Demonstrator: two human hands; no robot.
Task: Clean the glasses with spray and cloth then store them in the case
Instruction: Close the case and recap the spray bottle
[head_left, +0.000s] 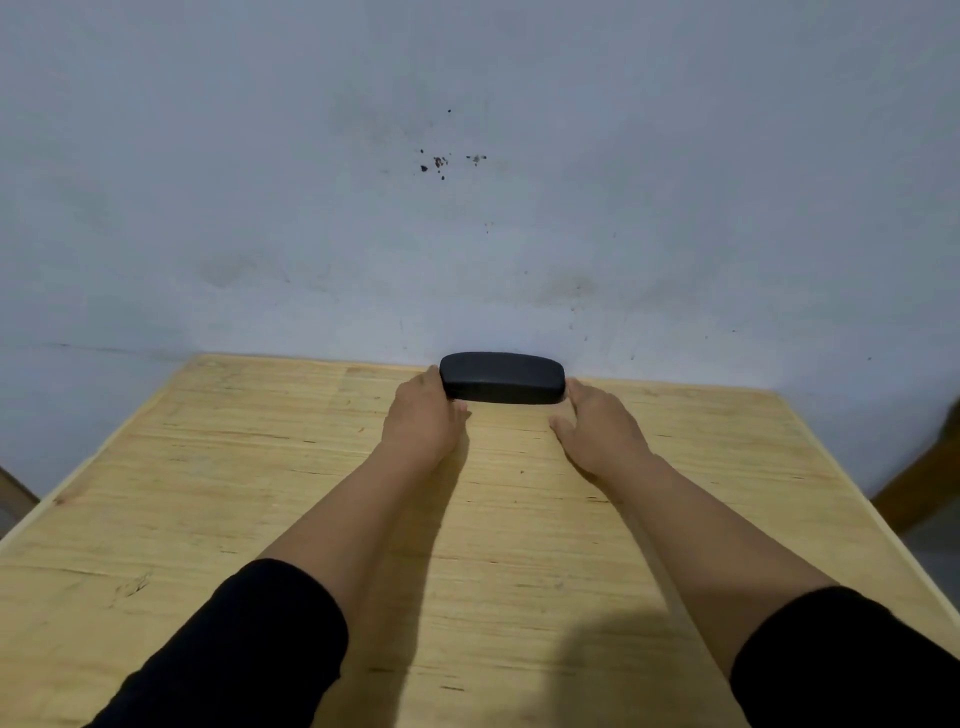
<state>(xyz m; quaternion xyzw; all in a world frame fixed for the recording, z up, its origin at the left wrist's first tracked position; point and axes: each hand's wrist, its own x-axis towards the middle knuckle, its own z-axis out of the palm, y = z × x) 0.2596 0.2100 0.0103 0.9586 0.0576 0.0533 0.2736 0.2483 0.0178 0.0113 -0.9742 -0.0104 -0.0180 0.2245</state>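
Head view: left hand (423, 415) fingers (434, 376) wrap the left end of the black glasses case (501, 378), thumb tucked at its near side; right hand (597, 423) fingers (576, 388) lie straighter, touching the right end, thumb apart on the desk (208, 493). Case is closed, flat, at the far edge of the desk, approx centre, against the wall (467, 208). No glasses, spray or cloth in sight; can't tell if glasses are inside. Prob either the first step (fetch and open case) or the last (case stowed). Next move, if opening: pull it nearer, lift lid w/ thumbs. Both forearms reach straight fwd, palms down, black sleeves (249, 649) pushed up.
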